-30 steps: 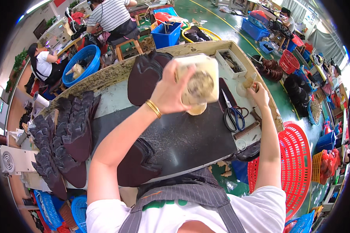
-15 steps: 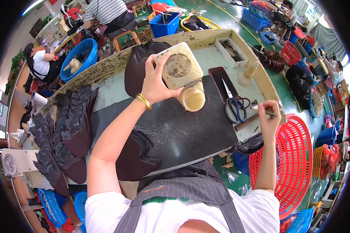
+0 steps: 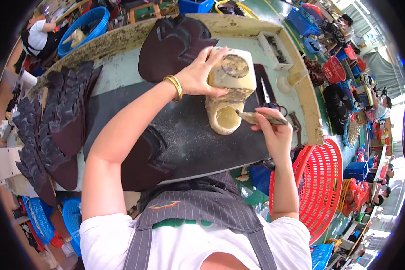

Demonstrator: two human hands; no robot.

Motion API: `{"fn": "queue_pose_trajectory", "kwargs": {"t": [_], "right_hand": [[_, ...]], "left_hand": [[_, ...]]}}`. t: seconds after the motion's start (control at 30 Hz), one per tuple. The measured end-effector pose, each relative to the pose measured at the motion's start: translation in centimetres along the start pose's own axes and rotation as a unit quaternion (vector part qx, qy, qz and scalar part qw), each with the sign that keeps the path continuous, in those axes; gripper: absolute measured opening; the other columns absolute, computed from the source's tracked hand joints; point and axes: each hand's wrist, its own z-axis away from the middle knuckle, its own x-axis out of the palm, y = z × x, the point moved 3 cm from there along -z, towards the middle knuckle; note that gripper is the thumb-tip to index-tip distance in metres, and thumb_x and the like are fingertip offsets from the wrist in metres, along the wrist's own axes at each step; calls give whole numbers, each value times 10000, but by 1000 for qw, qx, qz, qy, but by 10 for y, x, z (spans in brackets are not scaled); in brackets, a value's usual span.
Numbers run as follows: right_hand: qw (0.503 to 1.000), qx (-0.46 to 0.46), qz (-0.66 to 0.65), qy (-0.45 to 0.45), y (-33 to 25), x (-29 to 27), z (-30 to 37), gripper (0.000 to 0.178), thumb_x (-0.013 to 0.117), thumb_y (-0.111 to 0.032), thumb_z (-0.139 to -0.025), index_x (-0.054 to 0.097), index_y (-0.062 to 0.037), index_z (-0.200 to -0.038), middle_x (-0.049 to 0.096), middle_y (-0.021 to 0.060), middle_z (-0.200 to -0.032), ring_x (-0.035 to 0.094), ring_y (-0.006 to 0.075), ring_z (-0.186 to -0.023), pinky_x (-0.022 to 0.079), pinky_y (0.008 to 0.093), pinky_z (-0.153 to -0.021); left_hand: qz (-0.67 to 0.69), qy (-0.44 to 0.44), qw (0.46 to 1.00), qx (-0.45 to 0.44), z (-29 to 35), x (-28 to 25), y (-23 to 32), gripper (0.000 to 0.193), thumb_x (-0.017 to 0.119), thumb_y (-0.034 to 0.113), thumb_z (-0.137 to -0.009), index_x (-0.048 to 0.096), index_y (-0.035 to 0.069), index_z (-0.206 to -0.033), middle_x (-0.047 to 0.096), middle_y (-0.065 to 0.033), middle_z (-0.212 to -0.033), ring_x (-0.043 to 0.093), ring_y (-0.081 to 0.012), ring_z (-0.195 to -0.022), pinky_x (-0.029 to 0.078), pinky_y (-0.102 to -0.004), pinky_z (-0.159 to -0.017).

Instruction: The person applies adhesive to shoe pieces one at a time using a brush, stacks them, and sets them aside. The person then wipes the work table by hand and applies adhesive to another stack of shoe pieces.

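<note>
My left hand (image 3: 198, 77) is wrapped round the back of a cream plastic glue pot (image 3: 243, 85), a squarish body with a stained round patch and a wide open spout (image 3: 225, 127) facing me. In my right hand (image 3: 274, 131) is a dirty glue brush (image 3: 248, 117), pinched like a pen, its tip at the right rim of the spout. Beneath the pot lies a dark work mat (image 3: 189, 150). Stacked dark maroon cut pieces lie beyond my left hand (image 3: 155, 58) and under my left forearm (image 3: 137, 173).
Overlapping maroon pieces (image 3: 69, 130) cover the table's left side. Scissors (image 3: 265, 92), partly hidden, a small cone-shaped bottle (image 3: 289, 83) and a narrow white tray (image 3: 274, 50) are on the right. A raised wooden rim (image 3: 117, 48) edges the table. A red basket (image 3: 321, 180) stands at right.
My right hand has come left from the table's right edge, bringing the brush to the spout. The pot has turned slightly in my left hand. The whole view has shifted.
</note>
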Motion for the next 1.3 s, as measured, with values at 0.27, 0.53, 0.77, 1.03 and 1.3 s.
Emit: {"fn": "queue_pose_trajectory", "kwargs": {"t": [0.27,0.53,0.77,1.03,1.3], "right_hand": [[984,100,143,27,32,40,-28,227,717,-185,-900,671,35,-931,694,77,-790,642,83,-594,500,241,-530],[988,113,68,75,20,5,-3,188,660,-171,-938,646,15,-964,670,63,-772,606,85,-597,451,198,-454],[980,105,-90,-145,-28,171,-12,248,660,-216,-939,660,28,-983,696,82,-814,649,121,-637,511,226,-538],[972,54,21,-229,-21,265,-49,214,700,-183,-874,645,22,-846,653,45,-661,592,63,-592,484,264,-550],[945,56,54,-318,-2,292,-64,223,673,-187,-895,621,28,-872,637,27,-711,572,75,-572,463,234,-513]], "left_hand": [[-216,106,971,-10,208,-64,71,674,800,330,-756,537,13,-1289,521,-164,-1329,504,-360,-1250,423,-444,-1043],[-225,-126,961,-104,296,-43,59,1049,787,574,-630,410,-1,-1422,329,-213,-1516,279,-393,-1424,185,-543,-1155],[-213,-72,969,-99,296,-42,58,1002,763,589,-625,450,23,-1389,357,-197,-1494,338,-364,-1340,246,-495,-1081],[-167,-8,981,-99,300,-34,46,940,779,565,-611,490,108,-1380,365,-199,-1487,319,-379,-1373,234,-553,-1047],[-163,-3,982,-92,303,-36,40,820,772,564,-612,574,168,-1301,424,-173,-1431,362,-367,-1337,264,-557,-1021]]}}
